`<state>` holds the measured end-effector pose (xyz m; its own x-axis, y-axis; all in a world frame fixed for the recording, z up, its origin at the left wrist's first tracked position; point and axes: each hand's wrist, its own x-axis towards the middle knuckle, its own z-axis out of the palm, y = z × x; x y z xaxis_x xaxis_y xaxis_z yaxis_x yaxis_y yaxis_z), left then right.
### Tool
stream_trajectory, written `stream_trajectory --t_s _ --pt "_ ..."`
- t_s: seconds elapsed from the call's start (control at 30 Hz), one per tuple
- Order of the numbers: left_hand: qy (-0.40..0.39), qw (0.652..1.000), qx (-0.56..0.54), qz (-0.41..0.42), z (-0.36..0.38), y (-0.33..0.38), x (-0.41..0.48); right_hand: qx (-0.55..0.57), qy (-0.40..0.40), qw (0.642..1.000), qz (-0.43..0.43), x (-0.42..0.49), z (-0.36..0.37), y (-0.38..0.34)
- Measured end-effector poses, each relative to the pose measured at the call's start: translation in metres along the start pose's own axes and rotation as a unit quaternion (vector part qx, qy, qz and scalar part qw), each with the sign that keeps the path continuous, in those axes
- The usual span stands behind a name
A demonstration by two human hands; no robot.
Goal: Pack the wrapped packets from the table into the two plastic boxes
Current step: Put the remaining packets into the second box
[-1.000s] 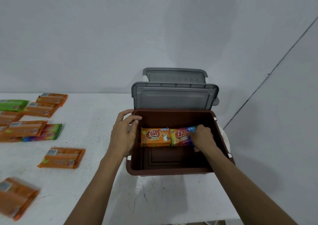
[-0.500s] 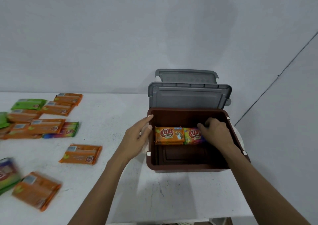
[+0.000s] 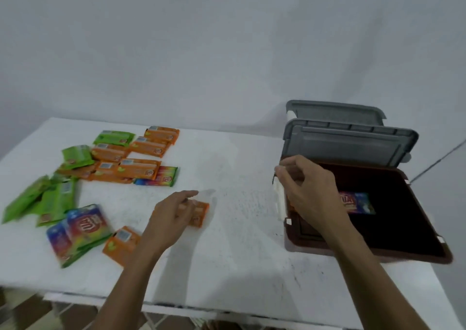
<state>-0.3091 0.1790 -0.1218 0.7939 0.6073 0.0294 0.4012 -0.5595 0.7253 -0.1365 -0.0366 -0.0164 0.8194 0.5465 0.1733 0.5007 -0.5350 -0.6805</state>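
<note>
The open brown plastic box point(image 3: 428, 241) shows one colourful packet point(image 3: 358, 202); many wait left. Relaxed, the left hand point(image 3: 174, 213) covers an orange packet point(image 3: 200, 213); the right hand point(image 3: 310, 191) hangs loosely curled, empty.

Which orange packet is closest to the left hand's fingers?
The lone orange packet lying partly under the left hand, nearest the brown box; other orange packets lie farther left.

A single head-worn wide-angle view looks forward and down from above the near edge of the white flat-topped counter point(image 3: 239, 266), facing the plain pale wall point(image 3: 201, 52) behind its far edge. The view is close: the counter fills the lower half, and tiled floor point(image 3: 37, 312) shows below its near edge.
</note>
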Motion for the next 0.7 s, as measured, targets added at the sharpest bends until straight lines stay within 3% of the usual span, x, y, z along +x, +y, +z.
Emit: stream_trajectory --t_s 0.23,0.53,0.7 --pt "0.036 0.987 0.156 -0.023 -0.032 -0.085 -0.024 0.021 -0.106 0.993 -0.051 -0.004 0.098 -0.037" --pt "0.078 0.98 0.182 -0.001 -0.026 -0.131 -0.042 -0.129 -0.3 0.941 -0.092 0.008 0.207 -0.047" --pt "0.108 0.982 0.155 -0.012 -0.024 -0.129 -0.042 -0.23 -0.307 0.913 -0.138 0.014 0.23 -0.044"
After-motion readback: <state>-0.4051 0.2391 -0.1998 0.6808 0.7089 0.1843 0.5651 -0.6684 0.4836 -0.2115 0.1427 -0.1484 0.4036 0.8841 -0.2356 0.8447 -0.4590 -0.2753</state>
